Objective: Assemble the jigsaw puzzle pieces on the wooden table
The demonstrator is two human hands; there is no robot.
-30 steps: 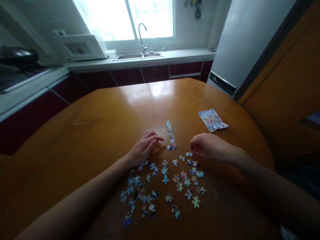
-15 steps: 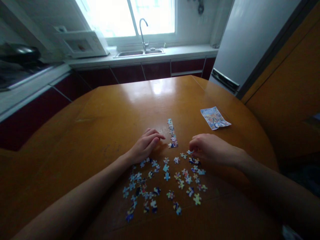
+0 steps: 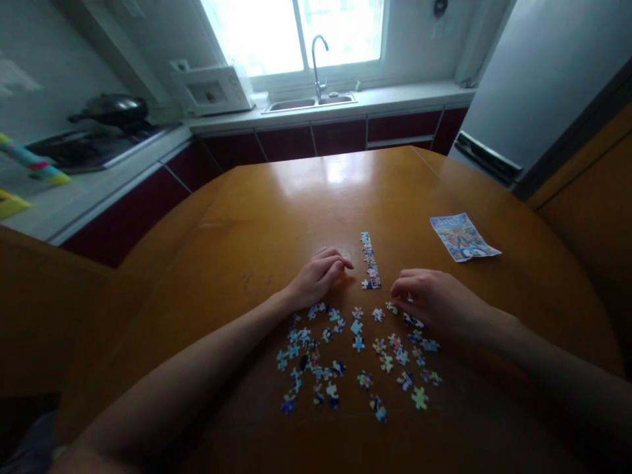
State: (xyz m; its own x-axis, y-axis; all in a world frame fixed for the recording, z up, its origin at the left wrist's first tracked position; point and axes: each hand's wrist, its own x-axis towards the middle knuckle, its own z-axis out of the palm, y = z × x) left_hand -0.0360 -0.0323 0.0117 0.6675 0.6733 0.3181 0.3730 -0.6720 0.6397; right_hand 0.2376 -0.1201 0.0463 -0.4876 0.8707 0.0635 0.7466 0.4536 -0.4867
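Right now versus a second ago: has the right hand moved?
Yes: the right hand has shifted left, nearer the puzzle strip and farther from the sheet, both lying in place on the table.

A sink (image 3: 316, 103), microwave (image 3: 212, 90) and stove (image 3: 81, 148) (at left) show a kitchen.

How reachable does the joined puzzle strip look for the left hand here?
Probably yes: the left hand is beside the puzzle strip, and only bare tabletop shows between them.
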